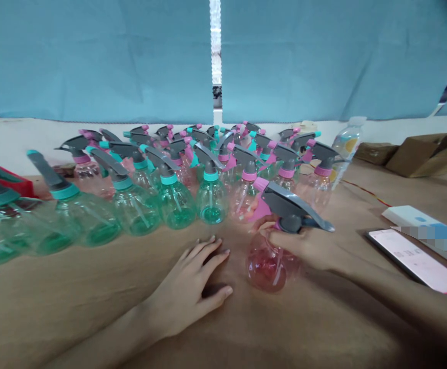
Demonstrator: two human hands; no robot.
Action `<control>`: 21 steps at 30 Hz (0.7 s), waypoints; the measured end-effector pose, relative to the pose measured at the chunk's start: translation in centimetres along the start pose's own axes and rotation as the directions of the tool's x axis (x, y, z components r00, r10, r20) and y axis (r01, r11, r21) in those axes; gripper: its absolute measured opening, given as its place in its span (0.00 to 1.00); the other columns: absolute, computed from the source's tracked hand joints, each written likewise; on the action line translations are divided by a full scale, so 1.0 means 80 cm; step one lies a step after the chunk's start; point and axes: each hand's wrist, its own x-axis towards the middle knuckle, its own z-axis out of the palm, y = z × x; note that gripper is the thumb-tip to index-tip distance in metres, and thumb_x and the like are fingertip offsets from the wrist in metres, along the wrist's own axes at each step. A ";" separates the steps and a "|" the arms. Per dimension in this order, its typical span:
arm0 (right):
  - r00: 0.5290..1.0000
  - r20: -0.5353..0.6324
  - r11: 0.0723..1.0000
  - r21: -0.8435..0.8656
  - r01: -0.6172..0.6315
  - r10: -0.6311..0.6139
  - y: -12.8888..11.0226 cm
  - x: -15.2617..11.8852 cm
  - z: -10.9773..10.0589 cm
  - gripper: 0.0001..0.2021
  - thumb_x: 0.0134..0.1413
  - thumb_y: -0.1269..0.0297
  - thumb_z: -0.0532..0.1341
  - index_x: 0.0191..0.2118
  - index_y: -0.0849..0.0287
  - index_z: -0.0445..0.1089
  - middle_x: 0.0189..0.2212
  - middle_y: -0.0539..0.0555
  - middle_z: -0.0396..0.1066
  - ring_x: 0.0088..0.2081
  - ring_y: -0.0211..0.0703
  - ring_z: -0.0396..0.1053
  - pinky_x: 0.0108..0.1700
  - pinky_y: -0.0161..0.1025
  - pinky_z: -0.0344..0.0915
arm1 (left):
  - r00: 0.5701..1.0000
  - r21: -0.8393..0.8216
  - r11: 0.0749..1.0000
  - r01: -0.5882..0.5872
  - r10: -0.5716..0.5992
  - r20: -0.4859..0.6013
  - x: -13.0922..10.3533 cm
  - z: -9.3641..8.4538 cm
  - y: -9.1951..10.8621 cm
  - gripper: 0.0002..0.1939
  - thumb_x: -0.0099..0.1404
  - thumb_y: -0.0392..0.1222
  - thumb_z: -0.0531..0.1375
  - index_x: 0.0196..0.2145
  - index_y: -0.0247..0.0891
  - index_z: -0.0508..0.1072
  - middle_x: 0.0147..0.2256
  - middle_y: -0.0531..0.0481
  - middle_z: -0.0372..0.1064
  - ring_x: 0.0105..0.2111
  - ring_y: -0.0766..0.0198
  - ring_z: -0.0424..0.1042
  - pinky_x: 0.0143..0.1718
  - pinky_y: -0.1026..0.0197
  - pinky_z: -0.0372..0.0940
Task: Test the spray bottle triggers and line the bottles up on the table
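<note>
My right hand [290, 241] is wrapped around the neck of a pink spray bottle [267, 269], just under its grey and pink trigger head [290, 205]. The bottle is see-through, with a pale tube inside, and tilts slightly. Left of it, my left hand [192, 284] lies flat on the brown table [104, 287], fingers spread and holding nothing. Beyond the hands stands a front row of spray bottles, among them a green one [212, 202] and a pink one [246, 192]. Part of the held bottle's neck is hidden by my fingers.
More green and pink spray bottles crowd behind the front row. On the right are a phone [419, 259], a white box [419, 215], an open cardboard box [430, 154] and a clear drink bottle [348, 143]. A red container [19, 182] stands far left. A blue curtain [131, 61] hangs behind.
</note>
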 end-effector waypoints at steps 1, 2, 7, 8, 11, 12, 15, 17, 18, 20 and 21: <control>1.000 0.015 1.000 0.025 -0.014 0.014 0.001 0.000 0.001 0.05 0.44 0.62 0.57 0.24 0.52 0.69 0.30 0.50 0.75 0.33 0.45 0.73 0.36 0.41 0.70 | 1.000 0.002 1.000 0.002 -0.002 0.003 0.000 0.000 0.000 0.27 0.67 0.56 0.52 0.60 0.42 0.60 0.63 0.43 0.52 0.62 0.49 0.52 0.59 0.44 0.52; 1.000 0.020 0.999 0.045 -0.025 0.025 0.001 0.000 0.001 0.05 0.44 0.61 0.57 0.24 0.52 0.69 0.30 0.51 0.75 0.34 0.46 0.73 0.36 0.41 0.70 | 1.000 0.003 1.000 0.003 -0.003 0.004 -0.001 0.000 0.000 0.27 0.67 0.56 0.52 0.60 0.42 0.60 0.63 0.44 0.52 0.62 0.49 0.52 0.59 0.44 0.52; 0.998 -0.064 0.999 0.038 -0.019 0.021 0.001 0.000 0.005 0.10 0.45 0.54 0.60 0.20 0.51 0.63 0.18 0.49 0.65 0.30 0.48 0.70 0.27 0.41 0.66 | 1.000 -0.001 1.000 0.004 -0.004 0.007 -0.001 0.000 0.000 0.28 0.67 0.56 0.53 0.60 0.41 0.60 0.63 0.43 0.52 0.62 0.49 0.51 0.59 0.43 0.52; 0.997 -0.068 0.999 0.033 -0.018 0.020 0.001 0.000 0.005 0.11 0.45 0.54 0.60 0.20 0.51 0.62 0.18 0.49 0.64 0.29 0.48 0.69 0.26 0.40 0.66 | 1.000 -0.003 1.000 0.006 -0.006 0.011 -0.001 -0.001 0.000 0.28 0.67 0.56 0.53 0.60 0.41 0.60 0.63 0.43 0.52 0.62 0.49 0.51 0.60 0.43 0.52; 0.997 -0.073 0.999 0.023 -0.023 0.025 0.001 -0.001 0.006 0.10 0.45 0.55 0.59 0.21 0.51 0.61 0.18 0.49 0.64 0.28 0.46 0.69 0.26 0.39 0.65 | 1.000 -0.004 1.000 0.001 -0.001 0.018 -0.001 -0.001 0.000 0.28 0.67 0.56 0.52 0.60 0.40 0.60 0.63 0.42 0.52 0.62 0.49 0.51 0.60 0.43 0.51; 0.997 -0.068 0.999 0.022 -0.028 0.030 0.000 -0.001 0.005 0.10 0.45 0.55 0.59 0.21 0.51 0.61 0.18 0.49 0.64 0.28 0.46 0.69 0.26 0.39 0.65 | 1.000 -0.001 1.000 -0.001 0.001 0.017 -0.001 0.000 0.000 0.28 0.67 0.56 0.52 0.60 0.40 0.60 0.63 0.42 0.52 0.62 0.49 0.51 0.60 0.43 0.51; 0.997 -0.065 0.999 0.012 -0.034 0.035 -0.002 0.000 0.005 0.11 0.45 0.54 0.59 0.21 0.52 0.60 0.18 0.49 0.64 0.26 0.44 0.68 0.25 0.38 0.65 | 1.000 0.005 1.000 -0.003 0.003 0.010 0.000 0.001 0.000 0.28 0.67 0.56 0.52 0.60 0.40 0.60 0.63 0.42 0.51 0.62 0.48 0.51 0.60 0.42 0.51; 0.996 -0.084 0.999 0.000 -0.032 0.032 -0.003 0.000 0.005 0.11 0.45 0.55 0.59 0.21 0.53 0.60 0.18 0.49 0.65 0.25 0.43 0.68 0.24 0.38 0.65 | 1.000 0.006 1.000 -0.002 0.002 0.006 0.000 0.002 -0.001 0.28 0.67 0.56 0.52 0.60 0.40 0.60 0.63 0.43 0.52 0.62 0.48 0.51 0.59 0.43 0.52; 0.995 -0.098 0.999 -0.007 -0.031 0.030 -0.003 0.000 0.005 0.11 0.45 0.55 0.59 0.20 0.53 0.60 0.18 0.49 0.65 0.25 0.43 0.68 0.24 0.37 0.65 | 1.000 0.006 1.000 -0.001 0.001 0.004 -0.001 0.002 -0.001 0.28 0.67 0.56 0.53 0.60 0.41 0.61 0.63 0.43 0.52 0.62 0.48 0.51 0.59 0.43 0.52; 0.994 -0.109 0.999 -0.026 -0.027 0.024 -0.004 -0.001 0.005 0.11 0.45 0.56 0.59 0.20 0.53 0.60 0.18 0.49 0.65 0.25 0.43 0.68 0.24 0.37 0.65 | 1.000 0.006 1.000 -0.001 0.001 -0.001 -0.001 0.003 -0.001 0.28 0.67 0.56 0.52 0.60 0.41 0.61 0.63 0.43 0.52 0.62 0.49 0.51 0.60 0.43 0.52; 0.994 -0.109 0.999 -0.037 -0.026 0.022 -0.004 -0.001 0.005 0.11 0.45 0.56 0.59 0.19 0.53 0.60 0.17 0.49 0.65 0.25 0.43 0.68 0.24 0.37 0.65 | 1.000 0.005 1.000 -0.002 0.002 -0.004 -0.001 0.003 -0.002 0.28 0.67 0.56 0.52 0.60 0.41 0.60 0.63 0.44 0.52 0.62 0.49 0.52 0.60 0.43 0.52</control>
